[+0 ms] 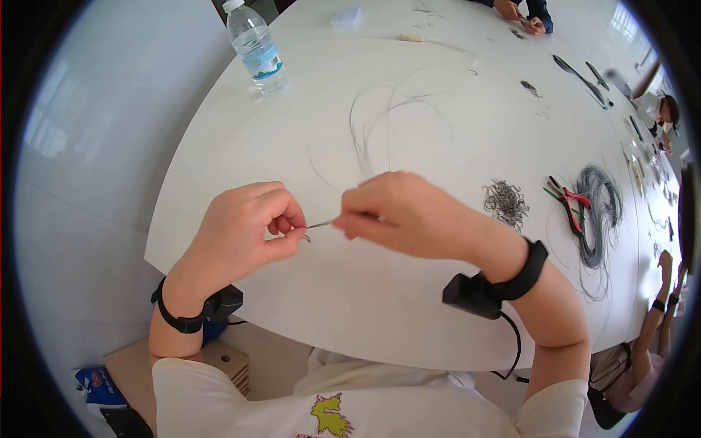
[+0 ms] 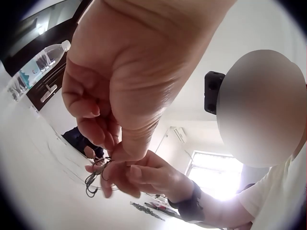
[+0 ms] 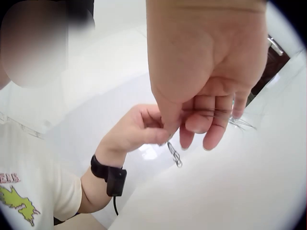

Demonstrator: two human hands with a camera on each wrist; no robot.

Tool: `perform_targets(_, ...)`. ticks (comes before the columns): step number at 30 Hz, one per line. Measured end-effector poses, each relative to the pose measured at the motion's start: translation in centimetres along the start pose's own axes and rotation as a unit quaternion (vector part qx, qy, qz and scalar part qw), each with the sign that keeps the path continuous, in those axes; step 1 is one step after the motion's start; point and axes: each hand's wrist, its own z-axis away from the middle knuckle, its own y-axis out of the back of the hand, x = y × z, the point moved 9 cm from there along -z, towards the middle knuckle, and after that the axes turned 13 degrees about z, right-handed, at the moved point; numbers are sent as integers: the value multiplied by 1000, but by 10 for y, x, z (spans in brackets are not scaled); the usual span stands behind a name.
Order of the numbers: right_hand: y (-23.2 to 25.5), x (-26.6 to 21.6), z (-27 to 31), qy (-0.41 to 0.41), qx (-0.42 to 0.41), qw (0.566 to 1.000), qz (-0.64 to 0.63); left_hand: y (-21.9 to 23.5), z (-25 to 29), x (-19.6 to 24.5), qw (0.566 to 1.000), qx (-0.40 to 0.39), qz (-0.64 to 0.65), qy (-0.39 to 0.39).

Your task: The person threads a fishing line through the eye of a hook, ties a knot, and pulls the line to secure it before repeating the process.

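Between thumb and forefinger my left hand pinches a small bunch of dark metal hooks, which dangle below its fingertips in the right wrist view. My right hand is just to the right and grips thin dark strands that run from the hooks. In the right wrist view the strands pass across its curled fingers, and their loose ends fan out past them. Long thin strands trail over the white table beyond both hands. The exact join of strand and hook is too small to tell.
A water bottle stands at the back left of the white table. To the right lie a pile of hooks, red-handled pliers and a coil of grey strands. Other people's hands are at the far side.
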Motion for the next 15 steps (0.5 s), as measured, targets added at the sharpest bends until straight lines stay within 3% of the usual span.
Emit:
perform_targets(2, 28, 6, 12, -69, -14, 995, -72, 1, 0, -3, 1000, 6, -10, -9)
perform_targets(8, 93, 30, 55, -167, -9, 978, -128, -1, -3, -13, 1000, 11, -9, 9)
perform_targets(11, 123, 33, 75, -156, 35, 965, -210, -1, -5, -18, 1000, 13, -3, 18)
perform_targets(15, 154, 33, 101, -169, 112, 954, -220, -3, -10, -22, 998, 9, 28, 54)
